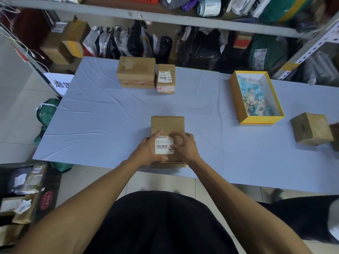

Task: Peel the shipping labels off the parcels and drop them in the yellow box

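A brown cardboard parcel (167,125) lies at the table's near edge, with a white shipping label (163,145) on its top. My left hand (149,148) grips the parcel's left side, its forefinger lying across the top. My right hand (185,146) sits at the label's right edge with curled fingers, blurred; the label's top right corner looks slightly lifted. The yellow box (236,99) stands open at the right, holding peeled paper scraps. At the back stand a small labelled parcel (166,80) and a larger parcel (136,74) with no label.
The table (102,114) has a pale blue wrinkled cover. Another brown parcel (311,129) sits at the far right. Behind the table, shelves hold bags and boxes (198,46). More parcels (23,189) are piled on the floor at the left.
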`<state>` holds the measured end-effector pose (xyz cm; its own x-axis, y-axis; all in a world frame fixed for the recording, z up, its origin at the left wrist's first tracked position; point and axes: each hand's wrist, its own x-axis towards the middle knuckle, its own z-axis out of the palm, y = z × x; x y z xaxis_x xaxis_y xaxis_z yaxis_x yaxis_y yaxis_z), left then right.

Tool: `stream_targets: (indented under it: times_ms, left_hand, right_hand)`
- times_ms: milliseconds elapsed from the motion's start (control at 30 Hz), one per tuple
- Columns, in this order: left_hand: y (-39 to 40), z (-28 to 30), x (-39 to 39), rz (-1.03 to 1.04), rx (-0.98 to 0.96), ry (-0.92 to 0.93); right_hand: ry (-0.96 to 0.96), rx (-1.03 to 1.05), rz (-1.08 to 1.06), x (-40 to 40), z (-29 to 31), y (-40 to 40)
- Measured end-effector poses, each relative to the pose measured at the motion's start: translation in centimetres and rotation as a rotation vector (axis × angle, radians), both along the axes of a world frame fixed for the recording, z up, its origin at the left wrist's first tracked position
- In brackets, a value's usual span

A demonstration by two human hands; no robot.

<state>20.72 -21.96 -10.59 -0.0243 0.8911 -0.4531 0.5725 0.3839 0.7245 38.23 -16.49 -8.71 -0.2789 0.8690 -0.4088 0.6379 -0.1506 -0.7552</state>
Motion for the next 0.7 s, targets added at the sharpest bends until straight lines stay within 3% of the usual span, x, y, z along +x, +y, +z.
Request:
stream_targets:
  times_ms: [267, 533, 700]
  left_hand:
    - [0.1, 0.3, 0.0, 0.007, -0.009, -0.006]
    - [0.0, 0.5, 0.0, 0.019, -0.001, 0.01]
    - [-0.1, 0.5, 0.1, 0.022, -0.01, 0.0]
  right_hand:
    - [-0.047, 0.082, -0.263, -2.4, -0.2, 0.5]
    - [-0.154, 0.113, -0.111, -2.5, -0.2, 1.1]
    - [-0.12, 0.162, -0.041, -1.6, -0.8, 0.9]
